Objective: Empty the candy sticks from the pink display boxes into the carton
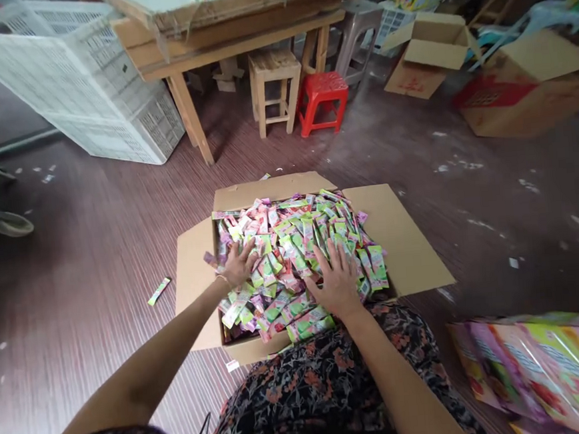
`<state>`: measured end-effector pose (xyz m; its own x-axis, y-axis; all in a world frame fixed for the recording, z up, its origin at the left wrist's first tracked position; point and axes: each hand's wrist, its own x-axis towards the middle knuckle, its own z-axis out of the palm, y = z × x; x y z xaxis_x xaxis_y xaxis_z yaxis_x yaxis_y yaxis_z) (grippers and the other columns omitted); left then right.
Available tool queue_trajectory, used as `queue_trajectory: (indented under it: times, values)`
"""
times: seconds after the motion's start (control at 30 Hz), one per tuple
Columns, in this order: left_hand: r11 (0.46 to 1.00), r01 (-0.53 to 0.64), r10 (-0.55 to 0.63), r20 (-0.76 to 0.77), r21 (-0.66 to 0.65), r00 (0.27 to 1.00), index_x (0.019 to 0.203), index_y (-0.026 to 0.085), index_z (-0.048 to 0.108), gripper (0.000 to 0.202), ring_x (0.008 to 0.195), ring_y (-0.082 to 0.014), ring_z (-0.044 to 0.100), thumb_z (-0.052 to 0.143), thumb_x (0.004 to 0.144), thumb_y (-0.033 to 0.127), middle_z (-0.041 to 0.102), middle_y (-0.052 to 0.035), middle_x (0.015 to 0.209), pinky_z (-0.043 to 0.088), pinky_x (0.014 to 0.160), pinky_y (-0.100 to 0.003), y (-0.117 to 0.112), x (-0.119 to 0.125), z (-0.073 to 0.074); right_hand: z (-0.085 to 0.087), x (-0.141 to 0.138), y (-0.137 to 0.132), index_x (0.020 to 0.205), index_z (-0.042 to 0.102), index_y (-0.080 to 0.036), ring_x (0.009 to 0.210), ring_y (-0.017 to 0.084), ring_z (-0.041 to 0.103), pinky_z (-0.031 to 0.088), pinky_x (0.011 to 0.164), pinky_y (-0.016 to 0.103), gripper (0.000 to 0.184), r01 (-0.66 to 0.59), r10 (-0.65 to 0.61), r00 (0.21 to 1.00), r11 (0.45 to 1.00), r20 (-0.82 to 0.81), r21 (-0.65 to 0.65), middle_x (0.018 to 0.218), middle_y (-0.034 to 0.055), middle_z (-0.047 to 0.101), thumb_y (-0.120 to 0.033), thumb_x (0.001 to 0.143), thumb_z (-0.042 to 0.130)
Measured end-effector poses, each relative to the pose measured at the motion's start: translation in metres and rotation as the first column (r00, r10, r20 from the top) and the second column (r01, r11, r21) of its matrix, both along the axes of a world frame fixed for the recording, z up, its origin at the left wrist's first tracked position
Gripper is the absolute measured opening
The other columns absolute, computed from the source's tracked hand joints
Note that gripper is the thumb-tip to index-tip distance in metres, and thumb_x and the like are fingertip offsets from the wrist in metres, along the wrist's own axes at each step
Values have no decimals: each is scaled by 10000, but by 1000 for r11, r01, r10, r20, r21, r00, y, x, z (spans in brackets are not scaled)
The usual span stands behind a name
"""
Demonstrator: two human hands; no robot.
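Note:
An open cardboard box [415,247] stands on the floor before me, its flaps folded outward. Small stick-shaped sachets [291,243] in green, pink and purple heap up to its rim. My left hand [239,264] lies on the heap at the left side, fingers spread. On the right part of the pile rests my right hand [337,283], palm down, its fingers stretched out and apart. Neither hand grips a sachet that I can make out. One loose green sachet [159,291] lies on the floor left of the box.
Large colourful printed bags [546,364] lie at the lower right. Beyond the box stand a wooden table [241,47], a wooden stool [274,84] and a red stool [323,100]. White plastic crates [83,79] are at upper left, open cartons [422,59] at upper right.

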<state>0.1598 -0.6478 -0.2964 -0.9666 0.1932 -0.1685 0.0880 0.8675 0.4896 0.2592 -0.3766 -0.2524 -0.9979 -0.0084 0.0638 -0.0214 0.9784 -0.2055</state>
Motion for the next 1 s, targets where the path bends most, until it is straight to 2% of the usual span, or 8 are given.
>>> queue_trajectory:
  times: [0.13,0.2,0.37,0.47,0.57,0.73,0.87,1.0]
  values:
    - [1000,11,-7,-178,22,984,1535,291,380,561,1372,-369,425,305,1016,492,384,-160,1531,449,1055,-606,-6,33,42,19,24,29,1533,356,-188,1496,383,213,318,1148,568,763,5,-6,997,1000,75,11,1645,165,180,-471,878,627]
    - [986,162,-161,-377,-31,912,1526,335,385,545,1419,-362,361,417,997,461,346,-122,1562,337,1143,-624,6,61,53,29,35,39,1488,416,-165,1460,381,296,410,1089,514,727,30,-36,982,999,186,33,1634,177,199,-424,858,669]
    - [696,684,-713,-314,-217,627,1544,439,302,630,1513,-330,206,517,957,511,203,-61,1660,115,1218,-623,57,121,18,46,44,28,1307,544,-127,1240,332,548,508,963,430,485,66,-112,881,991,460,114,1435,206,471,-334,886,665]
    - [635,738,-772,-178,-226,610,1552,418,290,593,1509,-346,211,436,987,522,210,-79,1658,85,1205,-633,67,113,-13,46,43,15,1248,552,-141,1147,323,599,526,917,420,426,42,-99,825,993,556,114,1265,170,566,-356,899,667]
    - [592,772,-803,-83,-232,590,1502,489,347,495,1419,-305,374,413,1013,445,345,-11,1611,172,1201,-568,59,82,-25,39,37,10,1286,514,-144,1165,324,592,526,902,385,495,63,-94,799,995,593,72,1323,171,516,-312,866,714]
    - [522,779,-820,48,-348,570,1438,528,431,456,1207,-264,509,468,1004,393,587,-9,1400,320,1119,-495,55,45,-27,14,11,11,1316,476,-119,1175,329,572,482,963,385,620,130,-123,823,991,554,28,1418,202,421,-264,795,780]
    - [548,736,-785,60,-397,616,1431,540,441,472,1172,-266,521,479,999,353,559,-7,1433,315,1115,-519,69,44,-21,-1,-5,14,1315,470,-126,1176,324,562,462,973,387,521,151,-156,863,987,481,49,1410,192,420,-188,846,687]
    - [560,714,-797,-36,-421,603,1441,481,479,535,1196,-309,528,558,949,284,465,-67,1520,302,1127,-584,72,65,6,2,4,21,1318,460,-139,1185,326,557,467,972,401,574,126,-102,857,992,505,-14,1411,182,420,-192,810,723]
